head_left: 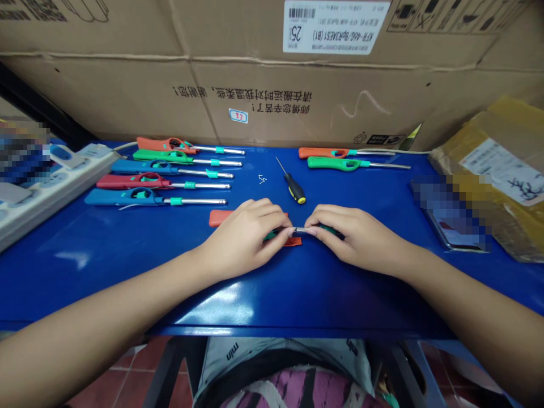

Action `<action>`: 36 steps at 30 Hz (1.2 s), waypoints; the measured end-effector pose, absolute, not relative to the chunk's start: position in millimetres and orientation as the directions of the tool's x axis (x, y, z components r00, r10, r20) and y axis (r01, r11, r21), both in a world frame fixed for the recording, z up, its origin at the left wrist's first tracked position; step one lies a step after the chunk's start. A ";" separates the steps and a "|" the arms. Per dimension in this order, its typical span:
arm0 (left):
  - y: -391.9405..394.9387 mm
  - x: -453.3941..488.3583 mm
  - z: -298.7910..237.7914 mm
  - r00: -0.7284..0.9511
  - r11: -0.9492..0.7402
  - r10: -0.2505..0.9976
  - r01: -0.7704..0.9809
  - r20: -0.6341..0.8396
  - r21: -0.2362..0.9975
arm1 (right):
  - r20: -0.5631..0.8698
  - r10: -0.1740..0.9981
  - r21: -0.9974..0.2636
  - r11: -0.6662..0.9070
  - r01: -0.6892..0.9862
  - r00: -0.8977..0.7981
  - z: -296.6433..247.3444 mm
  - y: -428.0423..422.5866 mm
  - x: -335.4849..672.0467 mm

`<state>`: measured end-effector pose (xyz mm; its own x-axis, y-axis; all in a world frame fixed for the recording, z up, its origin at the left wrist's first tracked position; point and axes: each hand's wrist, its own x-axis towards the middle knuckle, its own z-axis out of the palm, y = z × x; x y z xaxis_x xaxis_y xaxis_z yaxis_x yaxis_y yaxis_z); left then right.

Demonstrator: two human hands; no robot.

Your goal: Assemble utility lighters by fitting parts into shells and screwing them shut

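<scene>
At the middle of the table, an orange utility lighter (220, 218) lies mostly under my left hand (250, 232). My left thumb and forefinger are pinched at the near end of its short shiny metal tube (300, 230). From the other side, the fingertips of my right hand (351, 229) grip the same tube. Green plastic shows beneath both hands. An orange strip (294, 242) peeks out below the left thumb; my fingers hide how these parts join. Just beyond the hands rests a black-and-yellow screwdriver (294, 190), its tip pointing away.
Several coloured lighters (121, 197) lie in a stack of rows at the left. Two more, orange and green (334, 164), are at the back right. A white power strip (55, 178) borders the left, a phone (450, 218) and yellow-taped parcel (505, 170) the right. A cardboard box (255, 73) stands behind.
</scene>
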<state>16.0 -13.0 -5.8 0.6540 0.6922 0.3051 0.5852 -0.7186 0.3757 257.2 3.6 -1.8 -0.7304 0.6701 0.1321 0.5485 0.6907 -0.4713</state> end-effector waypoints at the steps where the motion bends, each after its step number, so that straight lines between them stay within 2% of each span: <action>1: -13.2 16.1 -5.8 0.653 -0.717 0.694 0.585 0.304 0.380 | 0.132 0.671 -0.475 0.689 0.548 -0.729 -2.0 3.5 257.2; 10: -13.4 13.7 0.1 0.661 -0.746 0.666 0.580 0.345 0.328 | 0.177 0.673 -0.537 0.678 0.502 -0.719 -1.6 3.5 254.9; 21: -11.6 8.4 0.5 0.694 -0.833 0.526 0.537 0.492 0.134 | 0.151 0.688 -0.652 0.609 0.452 -0.710 9.4 -2.5 253.0; 26: -12.6 7.0 2.7 0.719 -0.848 0.479 0.526 0.504 0.056 | 0.139 0.700 -0.634 0.606 0.480 -0.701 13.1 -6.0 256.0; 36: -14.8 8.1 1.3 0.737 -0.850 0.497 0.520 0.459 0.085 | 0.160 0.675 -0.527 0.675 0.516 -0.720 12.8 -7.1 257.2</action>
